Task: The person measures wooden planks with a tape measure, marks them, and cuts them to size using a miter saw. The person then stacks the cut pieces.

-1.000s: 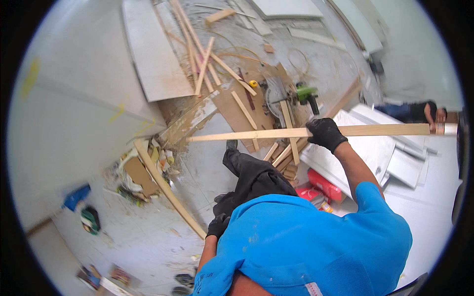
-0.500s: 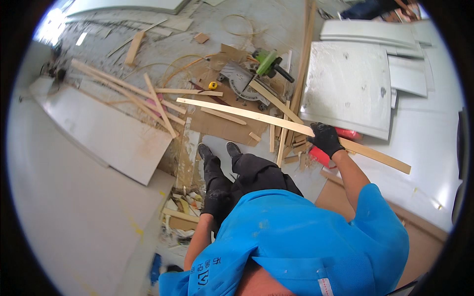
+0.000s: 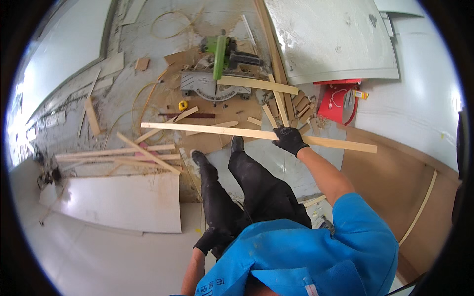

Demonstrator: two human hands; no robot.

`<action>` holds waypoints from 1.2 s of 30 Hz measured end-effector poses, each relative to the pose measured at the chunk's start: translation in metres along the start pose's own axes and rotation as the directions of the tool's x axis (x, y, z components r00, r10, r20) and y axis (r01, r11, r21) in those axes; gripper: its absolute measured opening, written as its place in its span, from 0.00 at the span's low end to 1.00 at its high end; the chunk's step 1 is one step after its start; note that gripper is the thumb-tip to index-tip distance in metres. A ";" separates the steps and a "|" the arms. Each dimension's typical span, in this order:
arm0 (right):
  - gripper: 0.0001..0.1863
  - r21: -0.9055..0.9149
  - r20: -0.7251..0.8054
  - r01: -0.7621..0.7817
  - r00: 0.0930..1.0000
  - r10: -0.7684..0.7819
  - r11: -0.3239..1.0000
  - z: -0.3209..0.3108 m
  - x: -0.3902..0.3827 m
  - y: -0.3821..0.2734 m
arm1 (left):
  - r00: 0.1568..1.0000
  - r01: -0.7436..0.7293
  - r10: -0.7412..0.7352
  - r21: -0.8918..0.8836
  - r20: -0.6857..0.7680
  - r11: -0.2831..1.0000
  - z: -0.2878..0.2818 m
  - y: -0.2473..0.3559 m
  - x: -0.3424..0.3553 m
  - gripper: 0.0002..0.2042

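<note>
Wooden strip (image 3: 212, 129), clasped in right hand (image 3: 290, 140), should be kept clear of the saw (image 3: 219, 61) near the cardboard's (image 3: 253, 107) far edge; closure of left hand (image 3: 213, 240) cannot be told

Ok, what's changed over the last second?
A turn to the right has brought the green saw ahead; the wooden strip swung round too. Nothing was visibly taken or let go. The right hand still grips the wooden strip; the left hand stays low.
</note>
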State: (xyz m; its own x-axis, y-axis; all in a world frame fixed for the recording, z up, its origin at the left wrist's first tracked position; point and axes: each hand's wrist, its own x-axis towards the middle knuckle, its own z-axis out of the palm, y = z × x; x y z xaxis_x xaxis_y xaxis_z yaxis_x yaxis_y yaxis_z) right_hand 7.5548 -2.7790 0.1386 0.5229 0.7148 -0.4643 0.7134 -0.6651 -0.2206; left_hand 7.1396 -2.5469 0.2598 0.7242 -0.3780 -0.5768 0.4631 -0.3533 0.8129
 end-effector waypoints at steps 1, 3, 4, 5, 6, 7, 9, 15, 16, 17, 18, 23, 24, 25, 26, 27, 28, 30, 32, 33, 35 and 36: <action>0.20 0.009 0.028 -0.009 1.000 0.009 1.000 0.012 0.010 0.003 | 0.995 0.027 -0.039 -0.135 -0.087 0.991 -0.005 -0.032 0.011 0.09; 0.19 0.028 0.031 -0.014 0.999 0.013 1.000 0.034 0.032 0.010 | 0.961 0.085 -0.150 -0.268 -0.234 0.960 -0.025 -0.099 0.044 0.11; 0.19 0.052 0.027 -0.019 0.999 0.017 0.998 0.050 0.041 0.017 | 0.937 0.126 -0.204 -0.269 -0.284 0.955 -0.051 -0.120 0.062 0.14; 0.19 0.073 0.022 -0.033 0.999 0.032 0.997 0.066 0.047 0.027 | 0.917 0.198 -0.229 -0.124 -0.326 0.972 -0.103 -0.122 0.103 0.18; 0.19 0.106 0.009 -0.033 0.999 0.032 0.994 0.081 0.060 0.034 | 0.881 0.313 -0.262 0.072 -0.394 0.947 -0.136 -0.144 0.134 0.25; 0.20 0.121 0.001 -0.031 0.999 0.032 0.992 0.095 0.068 0.041 | 0.844 0.420 -0.271 0.255 -0.464 0.871 -0.164 -0.169 0.164 0.33; 0.21 0.139 -0.022 -0.030 0.999 0.033 0.990 0.110 0.084 0.060 | 0.851 0.418 -0.116 0.527 -0.512 0.740 -0.217 -0.209 0.231 0.41; 0.25 0.137 -0.031 -0.021 0.999 0.025 0.990 0.182 0.140 0.129 | 0.937 0.174 0.136 0.766 -0.322 0.619 -0.291 -0.288 0.374 0.54; 0.25 0.151 0.001 -0.044 0.999 0.045 0.987 0.193 0.147 0.136 | 0.963 0.176 0.057 0.775 -0.264 0.606 -0.289 -0.299 0.388 0.54; 0.25 0.159 0.027 -0.069 0.998 0.065 0.985 0.203 0.154 0.147 | 0.978 0.176 -0.014 0.787 -0.208 0.591 -0.288 -0.310 0.406 0.54; 0.26 0.180 -0.053 -0.034 0.998 0.044 0.983 0.216 0.158 0.156 | 0.985 0.145 -0.005 0.814 -0.172 0.563 -0.286 -0.323 0.418 0.54; 0.37 0.210 0.189 -0.126 0.978 0.086 0.970 0.248 0.203 0.183 | 0.951 0.029 0.216 0.757 -0.223 0.653 -0.289 -0.422 0.452 0.30; 0.41 0.262 0.276 -0.182 0.955 0.107 0.948 0.245 0.213 0.186 | 0.947 0.000 0.229 0.714 -0.224 0.700 -0.293 -0.424 0.459 0.27; 0.45 0.309 0.362 -0.238 0.925 0.118 0.921 0.244 0.221 0.192 | 0.944 -0.028 0.240 0.668 -0.227 0.744 -0.295 -0.425 0.464 0.25; 0.55 0.241 0.225 -0.188 0.965 0.134 0.952 0.266 0.225 0.213 | 0.901 -0.061 0.338 0.691 -0.273 0.721 -0.296 -0.426 0.472 0.24; 0.56 0.213 0.060 -0.143 0.989 0.133 0.966 0.274 0.242 0.223 | 0.904 -0.039 0.321 0.695 -0.282 0.718 -0.304 -0.428 0.477 0.24; 0.55 0.201 -0.077 -0.092 0.991 0.109 0.975 0.280 0.257 0.235 | 0.910 -0.028 0.307 0.698 -0.278 0.715 -0.312 -0.425 0.483 0.24; 0.55 0.318 -0.230 -0.082 0.960 0.161 0.945 0.286 0.292 0.240 | 0.911 -0.034 0.302 0.679 -0.281 0.733 -0.330 -0.405 0.484 0.24; 0.52 0.434 -0.332 -0.031 0.924 0.192 0.900 0.266 0.331 0.223 | 0.897 -0.005 0.330 0.739 -0.294 0.674 -0.351 -0.399 0.464 0.23; 0.51 0.316 -0.332 -0.112 0.917 0.220 0.942 0.272 0.336 0.227 | 0.890 -0.034 0.362 0.751 -0.278 0.659 -0.357 -0.392 0.461 0.22; 0.48 0.061 -0.332 -0.261 0.905 0.266 0.963 0.276 0.343 0.229 | 0.900 -0.005 0.330 0.749 -0.285 0.662 -0.362 -0.392 0.455 0.22; 0.45 0.017 -0.186 -0.301 0.936 0.299 0.953 0.272 0.345 0.225 | 0.905 0.007 0.313 0.746 -0.288 0.666 -0.366 -0.394 0.450 0.21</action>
State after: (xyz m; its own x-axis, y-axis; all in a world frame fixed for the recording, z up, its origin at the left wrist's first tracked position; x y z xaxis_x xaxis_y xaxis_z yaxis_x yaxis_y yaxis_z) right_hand 7.7688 -2.7409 -0.3046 0.7897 0.5103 -0.3406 0.5147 -0.8532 -0.0849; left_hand 7.4696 -2.2647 -0.2905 0.9476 -0.2062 -0.2441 -0.0677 -0.8761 0.4774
